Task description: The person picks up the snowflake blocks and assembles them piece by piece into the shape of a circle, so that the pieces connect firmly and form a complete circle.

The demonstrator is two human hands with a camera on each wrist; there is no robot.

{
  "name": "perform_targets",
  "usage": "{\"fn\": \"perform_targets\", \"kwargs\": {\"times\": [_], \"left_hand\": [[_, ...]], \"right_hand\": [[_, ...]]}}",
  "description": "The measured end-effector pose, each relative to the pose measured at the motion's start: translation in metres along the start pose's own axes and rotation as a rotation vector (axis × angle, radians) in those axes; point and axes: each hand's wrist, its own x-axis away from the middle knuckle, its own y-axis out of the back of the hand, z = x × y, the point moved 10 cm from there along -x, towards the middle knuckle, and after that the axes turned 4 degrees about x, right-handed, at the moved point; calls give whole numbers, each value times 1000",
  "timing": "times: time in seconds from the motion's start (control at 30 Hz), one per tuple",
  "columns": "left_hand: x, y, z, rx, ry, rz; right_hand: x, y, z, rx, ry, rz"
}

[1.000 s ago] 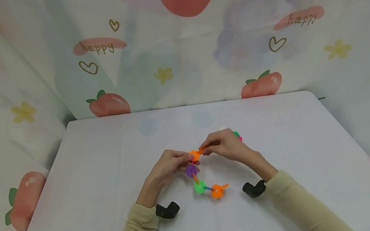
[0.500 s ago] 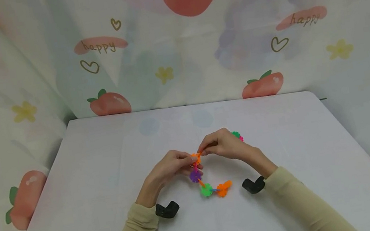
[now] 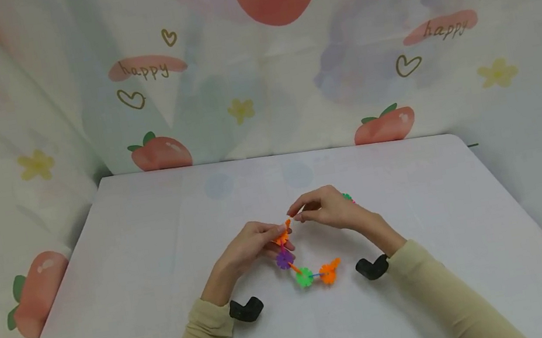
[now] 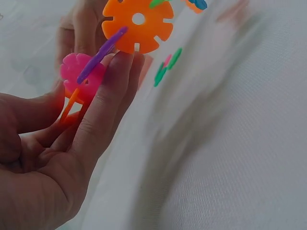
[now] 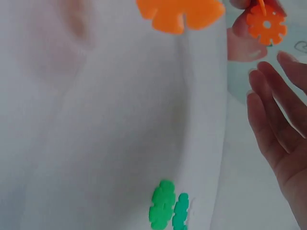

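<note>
The left hand [image 3: 248,247] pinches the upper end of a chain of notched plastic discs between thumb and fingers. Down from that hand run an orange disc [image 3: 281,239], a purple disc [image 3: 284,259], a green disc [image 3: 305,277] and an orange disc [image 3: 327,274], joined by edge-on discs. In the left wrist view a pink disc [image 4: 76,67] lies by the fingertips, with a purple disc [image 4: 101,55] slotted into it. Beside the chain's upper end, the right hand [image 3: 330,207] has its fingers apart and nothing between them; the right wrist view shows its fingers [image 5: 271,105] loosely bent.
Green and pink discs [image 3: 347,197] lie on the white table [image 3: 191,205] behind the right hand, partly hidden by it. Black curved pieces stick out at the left wrist [image 3: 246,310] and the right wrist [image 3: 372,268]. A patterned cloth [image 3: 280,90] hangs behind the table.
The right hand's fingertips have come off the orange disc at the chain's top and parted. The chain's lower end has swung a little to the right.
</note>
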Motion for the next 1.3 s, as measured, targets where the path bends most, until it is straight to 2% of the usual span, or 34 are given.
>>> {"fn": "perform_targets", "kwargs": {"times": [0.1,0.37,0.7,0.87,1.1,1.3], "left_hand": [[1,2,0,10,3,-3],[0,5,2,55,22,-1],[-1,4,5,51,41,-4],[0,5,5,47,29,-4],[-1,5,5,57,22,1],[0,4,3,81,12,17]], "right_hand": [[1,8,-13,40,-61,-27],[6,28,-53,223,-145,-120],[7,37,-77,276,-175,-134],[10,41,-89,297,-216,-141],[10,48,-100,314,-296,-190],[6,50,-105,324,-341,-175]]}}
